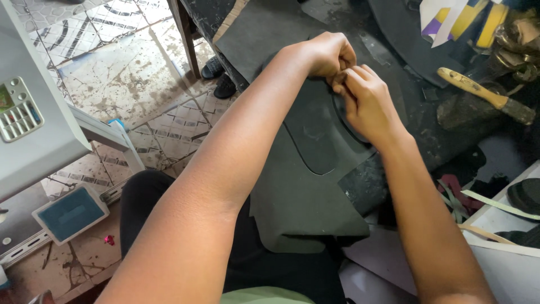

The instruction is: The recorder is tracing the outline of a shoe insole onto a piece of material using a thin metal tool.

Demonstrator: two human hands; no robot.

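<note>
My left hand [329, 53] and my right hand [365, 101] meet over a dark grey sheet of material [304, 186] that lies across my lap and the dark workbench. Both hands pinch a small tan piece [341, 77] between their fingertips. Under the right hand a curved cut line marks a rounded shape in the sheet [320, 141]. What exactly the tan piece is cannot be told.
A wooden-handled brush [484, 93] lies on the bench at the right, near brass-coloured parts [520, 42] and coloured paper [455, 17]. A grey machine [28, 129] stands at the left over a tiled floor [124, 73]. Black shoes [219, 76] are under the bench.
</note>
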